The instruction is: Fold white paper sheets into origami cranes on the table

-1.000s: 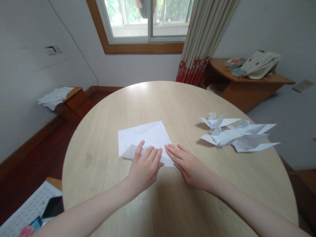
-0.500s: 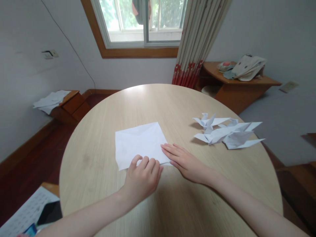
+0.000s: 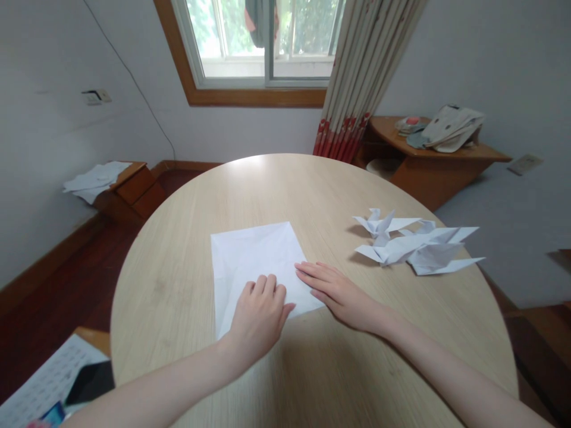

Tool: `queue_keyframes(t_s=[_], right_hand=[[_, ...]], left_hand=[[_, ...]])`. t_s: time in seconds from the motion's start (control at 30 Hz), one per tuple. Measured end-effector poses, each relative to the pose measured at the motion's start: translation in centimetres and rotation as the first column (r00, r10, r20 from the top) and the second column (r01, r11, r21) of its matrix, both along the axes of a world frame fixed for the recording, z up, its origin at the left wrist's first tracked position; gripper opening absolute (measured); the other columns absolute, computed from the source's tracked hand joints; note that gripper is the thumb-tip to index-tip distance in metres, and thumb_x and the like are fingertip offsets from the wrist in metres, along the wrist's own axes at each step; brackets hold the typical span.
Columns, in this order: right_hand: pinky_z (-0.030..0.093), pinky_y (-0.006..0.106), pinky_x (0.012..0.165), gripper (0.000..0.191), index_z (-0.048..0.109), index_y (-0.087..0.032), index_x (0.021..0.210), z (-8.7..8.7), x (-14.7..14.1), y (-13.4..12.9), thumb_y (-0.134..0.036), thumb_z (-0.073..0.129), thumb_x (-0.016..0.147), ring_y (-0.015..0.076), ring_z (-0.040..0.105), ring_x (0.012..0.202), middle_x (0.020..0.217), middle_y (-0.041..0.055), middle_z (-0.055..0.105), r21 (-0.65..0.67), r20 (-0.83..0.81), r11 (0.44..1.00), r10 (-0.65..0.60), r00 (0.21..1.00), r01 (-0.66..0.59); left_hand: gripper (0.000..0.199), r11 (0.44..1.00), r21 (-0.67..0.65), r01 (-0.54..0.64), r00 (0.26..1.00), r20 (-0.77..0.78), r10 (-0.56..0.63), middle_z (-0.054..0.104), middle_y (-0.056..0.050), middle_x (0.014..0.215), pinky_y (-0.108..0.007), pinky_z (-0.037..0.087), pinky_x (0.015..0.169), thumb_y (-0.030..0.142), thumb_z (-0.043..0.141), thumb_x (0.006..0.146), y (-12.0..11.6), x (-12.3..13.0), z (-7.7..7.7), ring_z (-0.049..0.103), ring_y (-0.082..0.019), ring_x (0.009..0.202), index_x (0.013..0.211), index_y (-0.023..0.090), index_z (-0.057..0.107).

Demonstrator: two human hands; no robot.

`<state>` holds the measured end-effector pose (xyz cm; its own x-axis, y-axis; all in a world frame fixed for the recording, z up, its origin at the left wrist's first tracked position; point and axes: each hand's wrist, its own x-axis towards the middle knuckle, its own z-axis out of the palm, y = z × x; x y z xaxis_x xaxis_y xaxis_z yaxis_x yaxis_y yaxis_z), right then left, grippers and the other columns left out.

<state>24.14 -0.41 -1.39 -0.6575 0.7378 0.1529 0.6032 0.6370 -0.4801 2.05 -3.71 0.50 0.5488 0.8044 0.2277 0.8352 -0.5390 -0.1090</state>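
My left hand (image 3: 259, 315) half-curled on the flat white paper sheet (image 3: 254, 255), its hold I cannot tell, right hand (image 3: 333, 292) straight-fingered, resting across the sheet's right edge

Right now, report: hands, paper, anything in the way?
Left hand, right hand: both on white sheet. Sheet on table. Folded papers apart, to the right.

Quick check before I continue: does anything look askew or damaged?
Slightly: at far left, loose papers untidily overhang the edge of the cabinet. The white sheet shows faint creases but no visible tear.
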Motion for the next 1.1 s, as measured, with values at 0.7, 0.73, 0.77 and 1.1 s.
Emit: queue_keyframes(t_s=[0.7, 0.73, 0.77, 1.1], right_hand=[[0.044, 0.054, 0.102, 0.033, 0.061, -0.011, 0.121, 1.2, -1.5, -1.8, -0.024, 0.046, 0.095, 0.0303, 0.053, 0.12, 0.13, 0.0186, 0.059, 0.317, 0.096, 0.945, 0.054, 0.994, -0.082], [0.044, 0.054, 0.103, 0.032, 0.061, -0.011, 0.121, 1.2, -1.7, -1.9, -0.023, 0.046, 0.095, 0.0293, 0.054, 0.12, 0.129, 0.0179, 0.06, 0.314, 0.095, 0.945, 0.067, 0.993, -0.094], [0.043, 0.053, 0.103, 0.032, 0.062, -0.012, 0.121, 1.2, -1.9, -2.0, -0.022, 0.046, 0.095, 0.0282, 0.055, 0.12, 0.128, 0.0171, 0.061, 0.309, 0.091, 0.945, 0.083, 0.992, -0.108], [0.026, 0.065, 0.109, 0.035, 0.06, -0.02, 0.125, 1.4, -2.8, -1.7, -0.021, 0.051, 0.091, 0.0321, 0.025, 0.142, 0.145, 0.012, 0.046, 0.226, 0.124, 0.948, 0.2, 0.972, -0.224]], left_hand=[[0.074, 0.978, -0.19, -0.09, 0.979, 0.163, 0.121, 0.019, -0.024, 0.155, -0.053, 0.023, 0.114, 0.059, 0.031, 0.095, 5.5, -3.5, -3.7, 0.009, -0.035, 0.145, 0.148, 0.007, 0.025], [0.075, 0.977, -0.206, -0.046, 0.987, 0.145, 0.077, 0.018, -0.024, 0.155, -0.052, 0.022, 0.115, 0.06, 0.03, 0.095, 5.9, -3.8, -3.5, 0.01, -0.034, 0.145, 0.148, 0.007, 0.025], [0.075, 0.975, -0.224, 0.002, 0.991, 0.127, 0.028, 0.017, -0.023, 0.156, -0.05, 0.022, 0.116, 0.061, 0.03, 0.095, 6.2, -4.1, -3.3, 0.01, -0.033, 0.145, 0.148, 0.008, 0.025], [0.051, 0.998, -0.062, 0.023, 0.999, 0.034, -0.02, 0.032, -0.015, 0.153, -0.055, 0.027, 0.111, 0.049, 0.046, 0.095, 6.4, -4.4, -1.7, 0.031, -0.033, 0.14, 0.141, 0.028, 0.043]])
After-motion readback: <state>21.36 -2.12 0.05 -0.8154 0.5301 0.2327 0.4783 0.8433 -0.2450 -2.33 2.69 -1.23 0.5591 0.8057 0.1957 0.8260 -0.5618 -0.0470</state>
